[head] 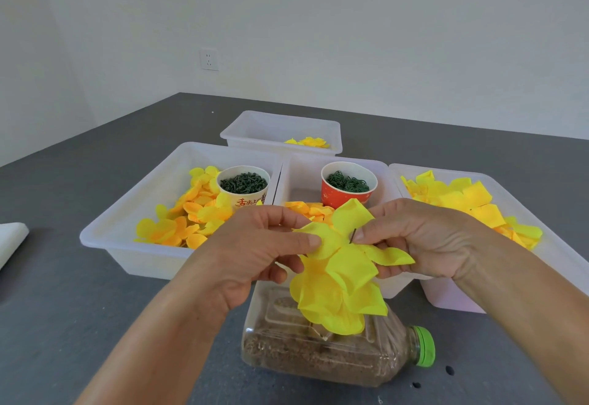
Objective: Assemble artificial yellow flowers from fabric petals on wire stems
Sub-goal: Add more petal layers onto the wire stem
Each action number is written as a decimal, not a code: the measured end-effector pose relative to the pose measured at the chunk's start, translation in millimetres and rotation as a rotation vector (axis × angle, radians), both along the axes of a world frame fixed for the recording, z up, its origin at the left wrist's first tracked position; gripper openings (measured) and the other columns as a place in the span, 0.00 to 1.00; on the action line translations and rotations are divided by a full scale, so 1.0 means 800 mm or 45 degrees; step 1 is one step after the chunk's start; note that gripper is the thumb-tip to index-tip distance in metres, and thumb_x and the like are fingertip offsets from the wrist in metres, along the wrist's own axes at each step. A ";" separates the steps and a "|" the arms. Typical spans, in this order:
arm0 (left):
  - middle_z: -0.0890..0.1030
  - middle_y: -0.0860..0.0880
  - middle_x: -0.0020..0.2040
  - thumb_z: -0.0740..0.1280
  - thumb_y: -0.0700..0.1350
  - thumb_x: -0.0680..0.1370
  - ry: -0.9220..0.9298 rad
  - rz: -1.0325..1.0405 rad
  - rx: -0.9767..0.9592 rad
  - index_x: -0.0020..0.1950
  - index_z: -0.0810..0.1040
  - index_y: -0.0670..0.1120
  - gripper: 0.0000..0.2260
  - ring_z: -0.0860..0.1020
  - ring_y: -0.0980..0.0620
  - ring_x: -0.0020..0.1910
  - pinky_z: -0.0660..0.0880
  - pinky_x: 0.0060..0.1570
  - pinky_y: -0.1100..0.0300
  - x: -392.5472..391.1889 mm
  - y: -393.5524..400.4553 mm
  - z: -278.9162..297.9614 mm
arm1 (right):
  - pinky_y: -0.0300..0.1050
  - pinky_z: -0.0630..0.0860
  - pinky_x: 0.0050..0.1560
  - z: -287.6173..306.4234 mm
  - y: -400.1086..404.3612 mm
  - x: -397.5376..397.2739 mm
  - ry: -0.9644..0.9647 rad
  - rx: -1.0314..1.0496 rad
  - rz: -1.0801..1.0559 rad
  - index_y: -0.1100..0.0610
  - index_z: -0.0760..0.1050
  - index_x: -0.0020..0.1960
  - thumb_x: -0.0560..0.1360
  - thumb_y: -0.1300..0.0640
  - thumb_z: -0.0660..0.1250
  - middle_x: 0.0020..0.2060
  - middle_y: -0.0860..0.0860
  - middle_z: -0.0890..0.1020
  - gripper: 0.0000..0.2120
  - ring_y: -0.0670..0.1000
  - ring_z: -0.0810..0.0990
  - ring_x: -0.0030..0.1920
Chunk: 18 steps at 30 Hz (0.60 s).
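Above the sand-filled clear plastic bottle (334, 350): threading a bright yellow fabric petal layer (322, 239) onto the thin dark wire stem (353, 235).
Left hand (255, 255) pinches the petal; right hand (424, 239) pinches beside the wire tip. Keep the petal's centre aligned with the wire, then slide it down onto the stacked yellow petals (338, 296).

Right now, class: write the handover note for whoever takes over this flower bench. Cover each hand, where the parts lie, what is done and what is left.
Left hand pinches a petal of the half-built flower. Right hand grips the petals by the wire tip.
Flower hangs over the capped bottle.
Loose petals fill the left tray and right tray; green parts sit in the white cup and red cup.
Done: several petal layers threaded.
Left: probably finishing this flower.
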<state>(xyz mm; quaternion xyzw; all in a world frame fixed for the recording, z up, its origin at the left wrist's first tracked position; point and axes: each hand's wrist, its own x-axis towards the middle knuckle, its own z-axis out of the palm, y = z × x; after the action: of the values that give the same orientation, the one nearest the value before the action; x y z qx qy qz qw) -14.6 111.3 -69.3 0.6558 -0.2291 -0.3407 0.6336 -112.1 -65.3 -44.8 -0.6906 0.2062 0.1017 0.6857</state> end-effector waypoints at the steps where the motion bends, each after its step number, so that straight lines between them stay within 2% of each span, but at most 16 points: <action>1: 0.79 0.49 0.29 0.73 0.36 0.68 0.000 0.009 0.007 0.45 0.80 0.42 0.07 0.75 0.54 0.24 0.69 0.22 0.65 0.000 0.000 -0.001 | 0.42 0.78 0.35 -0.001 -0.001 0.001 0.011 -0.023 0.003 0.58 0.81 0.40 0.54 0.59 0.72 0.36 0.53 0.83 0.14 0.48 0.81 0.33; 4: 0.80 0.49 0.30 0.71 0.35 0.70 -0.015 -0.004 0.036 0.43 0.80 0.42 0.05 0.75 0.55 0.24 0.69 0.21 0.66 -0.001 0.001 -0.004 | 0.45 0.78 0.41 -0.003 0.000 0.002 0.040 -0.066 0.017 0.59 0.81 0.43 0.54 0.59 0.72 0.40 0.55 0.83 0.17 0.51 0.81 0.37; 9: 0.80 0.47 0.31 0.70 0.34 0.71 -0.044 -0.023 0.089 0.43 0.80 0.41 0.04 0.75 0.54 0.24 0.68 0.21 0.66 0.000 0.003 -0.009 | 0.39 0.78 0.32 -0.007 0.005 0.003 0.051 -0.149 0.044 0.58 0.81 0.41 0.56 0.60 0.71 0.34 0.52 0.84 0.13 0.48 0.81 0.31; 12: 0.81 0.47 0.31 0.69 0.36 0.72 -0.059 -0.031 0.106 0.42 0.80 0.41 0.01 0.75 0.54 0.25 0.67 0.21 0.66 -0.002 0.005 -0.009 | 0.39 0.77 0.31 -0.008 0.005 0.002 0.058 -0.193 0.035 0.58 0.81 0.41 0.64 0.64 0.71 0.34 0.51 0.83 0.06 0.47 0.81 0.31; 14: 0.80 0.46 0.31 0.69 0.37 0.72 -0.064 -0.022 0.112 0.42 0.80 0.40 0.00 0.75 0.54 0.25 0.67 0.21 0.65 -0.003 0.006 -0.010 | 0.39 0.78 0.33 -0.010 0.004 0.001 0.060 -0.218 0.024 0.57 0.81 0.41 0.69 0.65 0.70 0.34 0.51 0.83 0.05 0.47 0.81 0.32; 18: 0.80 0.47 0.31 0.70 0.37 0.72 -0.081 -0.016 0.128 0.43 0.80 0.40 0.01 0.75 0.54 0.25 0.67 0.21 0.65 -0.005 0.006 -0.011 | 0.44 0.78 0.41 -0.011 0.006 -0.001 0.066 -0.206 0.032 0.59 0.81 0.44 0.68 0.65 0.70 0.39 0.54 0.83 0.06 0.51 0.81 0.37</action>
<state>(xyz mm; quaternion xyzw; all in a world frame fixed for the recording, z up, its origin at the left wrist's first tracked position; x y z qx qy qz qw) -18.9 116.3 -77.9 0.6959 -0.2359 -0.3346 0.5900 -112.6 -60.4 -54.0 -0.7435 0.2227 0.1114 0.6207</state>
